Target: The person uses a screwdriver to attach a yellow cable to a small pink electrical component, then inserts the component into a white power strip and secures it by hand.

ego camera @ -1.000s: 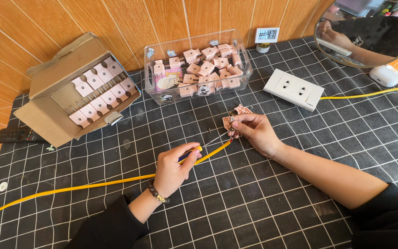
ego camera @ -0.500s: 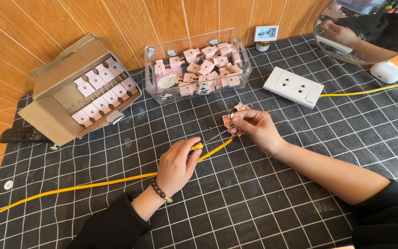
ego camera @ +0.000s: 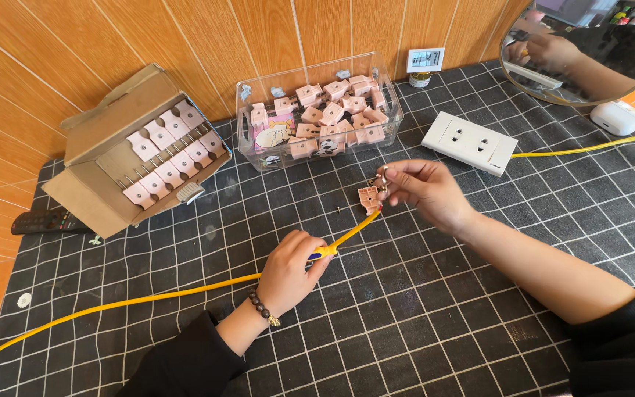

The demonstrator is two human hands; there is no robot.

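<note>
Both hands work above the checked worktop [ego camera: 406, 323]: my left hand [ego camera: 292, 268] is closed around the yellow cable [ego camera: 148, 298], my right hand [ego camera: 424, 191] pinches the pink plug [ego camera: 368, 197] at the cable's end. I think the small screw [ego camera: 337, 209] lying beside could roll away if the cable jerks.

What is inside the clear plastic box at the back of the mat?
The clear plastic box holds a loose heap of pink plug parts and an illustrated card against its front wall. Whatever lies beneath the heap is covered.
</note>
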